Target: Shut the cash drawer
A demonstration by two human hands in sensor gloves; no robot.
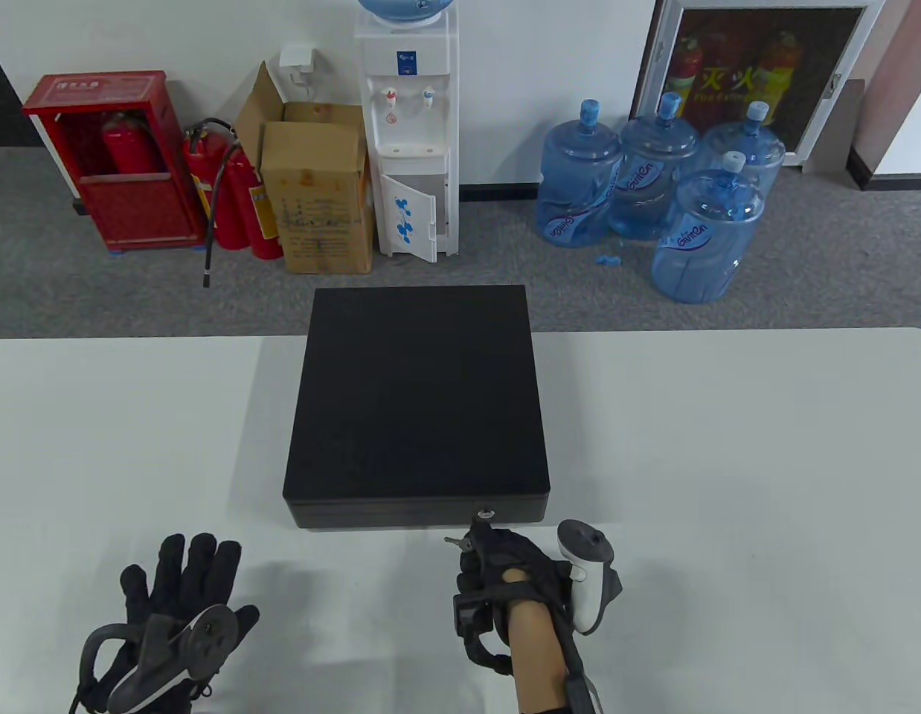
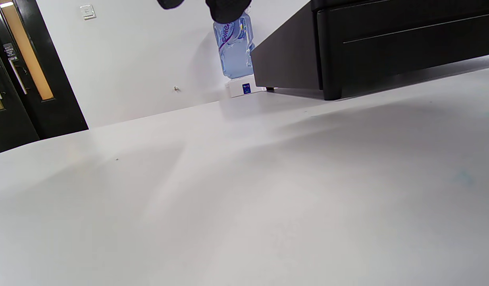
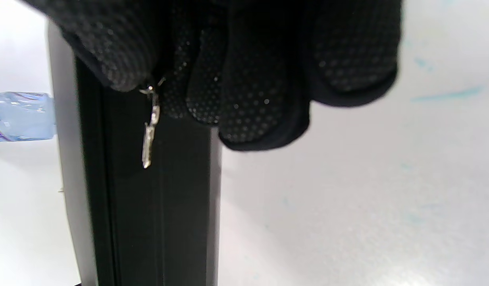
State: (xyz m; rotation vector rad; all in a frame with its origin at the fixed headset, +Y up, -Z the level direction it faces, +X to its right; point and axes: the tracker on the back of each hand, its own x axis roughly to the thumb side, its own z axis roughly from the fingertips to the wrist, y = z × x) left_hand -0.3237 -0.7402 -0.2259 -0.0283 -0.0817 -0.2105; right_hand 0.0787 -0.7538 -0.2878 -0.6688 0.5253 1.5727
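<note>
The black cash drawer point(image 1: 416, 394) sits in the middle of the white table point(image 1: 728, 446). Its drawer front is flush with the case, and the lock point(image 1: 487, 513) faces me. My right hand point(image 1: 481, 537) is curled just in front of the lock and pinches a small silver key point(image 1: 457, 541). In the right wrist view the key point(image 3: 149, 135) dangles from my gloved fingers point(image 3: 248, 79) against the black front point(image 3: 149, 218). I cannot tell whether a key is in the lock. My left hand point(image 1: 185, 565) rests flat on the table, fingers spread, left of the drawer and apart from it. The drawer's corner shows in the left wrist view point(image 2: 387, 39).
The table's far edge point(image 1: 133, 340) runs behind the drawer's rear. On the floor beyond it stand a water dispenser point(image 1: 410, 134), cardboard boxes point(image 1: 319, 193), fire extinguishers point(image 1: 233, 193) and several blue water bottles point(image 1: 654, 178).
</note>
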